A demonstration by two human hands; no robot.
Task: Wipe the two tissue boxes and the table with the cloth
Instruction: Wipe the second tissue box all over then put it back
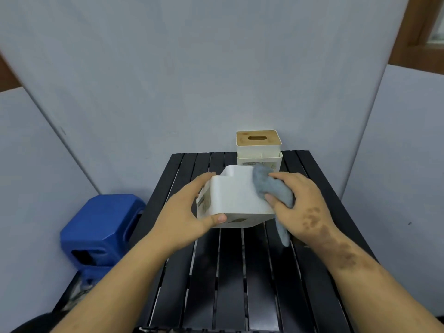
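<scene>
Two bare forearms enter from the near edge over the worktop, a black slatted surface. The left hand grips the near box, a white tissue box tipped on its side and lifted off the slats; the thumb lies curled along its near lower edge and the fingers wrap its left end. The right hand pinches the cloth, a grey fuzzy rag, with fingers curled round it, and presses it against the right end of the near box. A tail of the cloth hangs below that box toward the slats.

The far box, white with a wooden slotted lid, stands upright at the far edge of the worktop, just behind the near box and apart from both hands. Its lower front is partly hidden by the cloth.

Left of the near box, beside the worktop and lower down, sits a blue plastic stool. Pale grey panels enclose the worktop behind the far box and on both sides. Whether the near box touches the slats at any point cannot be told.
</scene>
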